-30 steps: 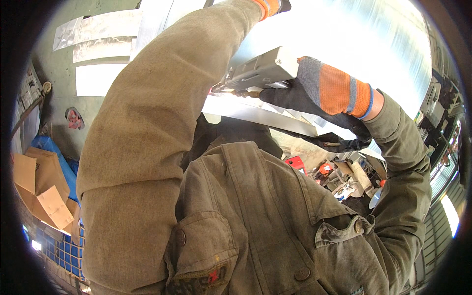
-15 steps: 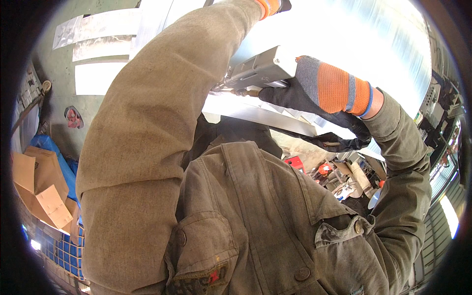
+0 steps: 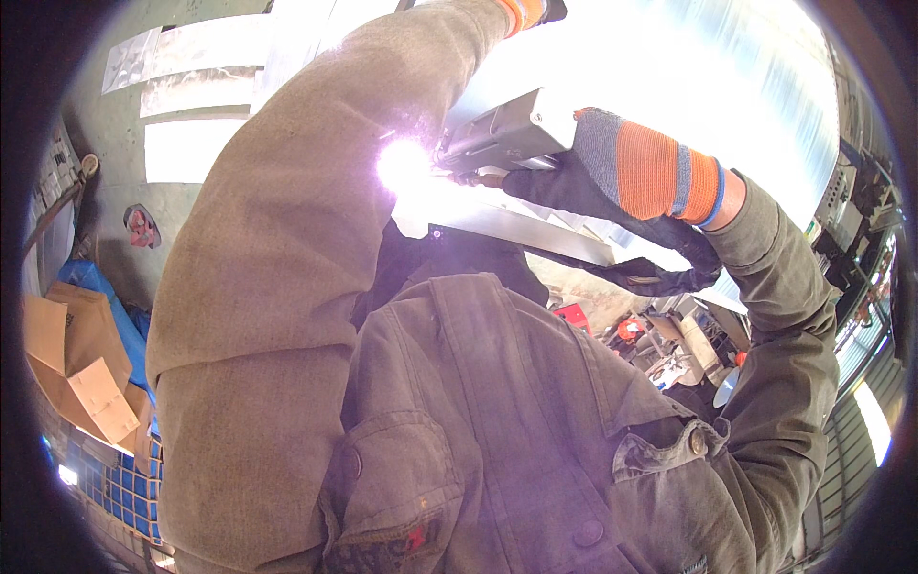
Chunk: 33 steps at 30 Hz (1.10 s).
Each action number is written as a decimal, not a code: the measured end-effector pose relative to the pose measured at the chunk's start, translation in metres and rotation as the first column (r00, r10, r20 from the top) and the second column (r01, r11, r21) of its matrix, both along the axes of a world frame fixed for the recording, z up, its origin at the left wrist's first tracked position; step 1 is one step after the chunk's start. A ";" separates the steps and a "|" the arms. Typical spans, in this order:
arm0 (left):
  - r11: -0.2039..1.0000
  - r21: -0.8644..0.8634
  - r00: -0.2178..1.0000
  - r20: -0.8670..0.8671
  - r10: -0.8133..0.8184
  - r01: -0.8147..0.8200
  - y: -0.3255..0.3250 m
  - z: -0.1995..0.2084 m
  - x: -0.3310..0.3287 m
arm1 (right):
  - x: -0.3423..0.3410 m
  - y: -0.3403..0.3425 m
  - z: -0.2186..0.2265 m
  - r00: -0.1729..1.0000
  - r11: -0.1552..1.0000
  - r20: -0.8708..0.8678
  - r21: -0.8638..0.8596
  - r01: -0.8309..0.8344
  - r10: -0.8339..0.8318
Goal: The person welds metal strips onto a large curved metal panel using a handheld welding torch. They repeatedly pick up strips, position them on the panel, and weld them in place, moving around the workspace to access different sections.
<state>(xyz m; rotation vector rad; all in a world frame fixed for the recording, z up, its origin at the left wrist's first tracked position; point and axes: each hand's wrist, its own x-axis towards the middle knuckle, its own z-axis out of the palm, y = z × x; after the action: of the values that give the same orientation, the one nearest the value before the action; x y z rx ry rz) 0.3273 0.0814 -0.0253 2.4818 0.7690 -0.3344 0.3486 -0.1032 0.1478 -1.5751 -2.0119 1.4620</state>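
Observation:
My right hand (image 3: 612, 172), in an orange, grey and black glove, is closed round a welding torch (image 3: 486, 180). Its slim tip points left, and a glaring white-violet arc (image 3: 405, 166) burns just beyond it, beside my left sleeve. A grey box-shaped metal piece (image 3: 507, 132) sits directly above the torch, against my right fingers. Below runs a flat bright metal strip (image 3: 550, 232); the glare washes out its left end. My left hand (image 3: 531, 11) reaches to the top edge, where only an orange cuff and a dark bit of glove show; its fingers are out of sight.
A large shiny sheet-metal surface (image 3: 765, 115) spreads beyond my hands. Flat metal plates (image 3: 196, 148) lie at upper left. An open cardboard box (image 3: 91, 359) and blue sheeting (image 3: 91, 277) are at left. A black cable (image 3: 660, 277) hangs below my right wrist.
A bright arc has lit at the torch tip, casting a violet glare over my sleeve and jacket. Both hands stay almost where they were.

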 end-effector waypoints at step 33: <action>0.999 0.026 0.957 0.289 0.021 -0.029 0.003 0.009 -0.014 | 0.024 0.019 0.028 0.816 0.886 -0.559 -0.440 -0.143 -0.146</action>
<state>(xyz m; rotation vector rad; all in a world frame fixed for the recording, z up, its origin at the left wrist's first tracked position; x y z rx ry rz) 0.3136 0.0848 -0.0160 2.4704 0.6856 0.0512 0.3725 -0.0843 0.1762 -1.0380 -1.3616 2.2135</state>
